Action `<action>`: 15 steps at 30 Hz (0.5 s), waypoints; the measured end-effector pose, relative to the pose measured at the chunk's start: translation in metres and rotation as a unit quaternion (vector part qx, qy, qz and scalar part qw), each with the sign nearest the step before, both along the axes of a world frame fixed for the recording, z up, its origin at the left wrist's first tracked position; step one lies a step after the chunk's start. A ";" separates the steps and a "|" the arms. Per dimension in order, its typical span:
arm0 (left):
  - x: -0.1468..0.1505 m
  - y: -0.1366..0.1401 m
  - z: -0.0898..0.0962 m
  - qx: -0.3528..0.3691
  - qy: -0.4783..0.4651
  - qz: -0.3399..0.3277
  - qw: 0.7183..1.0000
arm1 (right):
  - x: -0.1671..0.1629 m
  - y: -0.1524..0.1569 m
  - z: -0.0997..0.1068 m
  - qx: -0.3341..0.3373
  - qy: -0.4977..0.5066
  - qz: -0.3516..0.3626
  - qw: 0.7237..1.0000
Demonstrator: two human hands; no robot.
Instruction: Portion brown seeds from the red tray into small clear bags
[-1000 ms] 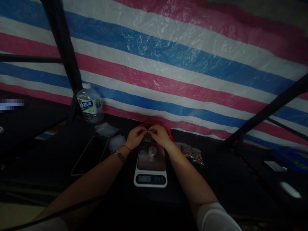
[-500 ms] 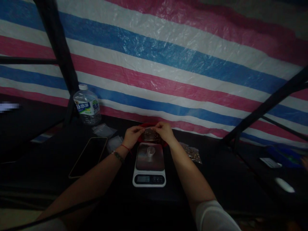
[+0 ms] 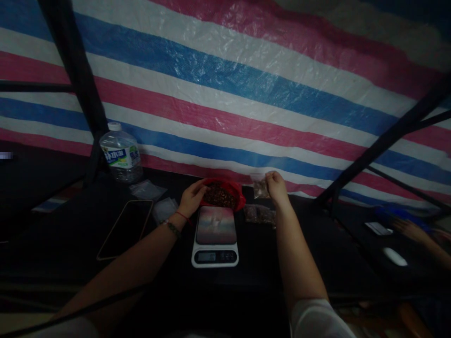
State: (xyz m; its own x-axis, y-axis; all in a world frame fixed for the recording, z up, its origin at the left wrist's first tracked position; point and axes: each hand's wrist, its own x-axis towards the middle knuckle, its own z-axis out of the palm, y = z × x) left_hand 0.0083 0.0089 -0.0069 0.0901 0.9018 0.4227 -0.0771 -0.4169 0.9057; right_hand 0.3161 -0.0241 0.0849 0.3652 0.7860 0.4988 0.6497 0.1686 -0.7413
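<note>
My right hand pinches the upper edge of a small clear zip bag with brown bits in it, held up near the striped sheet. My left hand is closed at the left rim of a red bowl, which is filled with brown grains. In front of the bowl stands a white kitchen scale. A small clear cup rests on its plate; the digits are too dim to read. Several filled zip bags lie right of the scale, beneath the raised one.
Left of the scale are a phone and clear plastic bags. A large clear bottle stands behind them by a dark frame post. At far right, another person's hand is near a white mouse.
My right hand has moved right from above the bowl, carrying the filled zip bag. My left hand stays near the bowl, whose grains now show. Another person's hand has come into view at right.
</note>
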 end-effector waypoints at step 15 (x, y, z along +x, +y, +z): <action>-0.002 0.003 -0.004 -0.001 0.030 0.022 0.999 | -0.034 -0.026 -0.057 -0.275 -0.244 0.083 0.926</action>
State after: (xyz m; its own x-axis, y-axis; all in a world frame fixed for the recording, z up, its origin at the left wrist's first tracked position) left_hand 0.0060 0.0121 -0.0106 0.0759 0.9059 0.4166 -0.0034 -0.4176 0.9086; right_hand 0.2820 -0.0498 0.0277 0.0535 0.9954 0.0795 0.9292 -0.0204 -0.3691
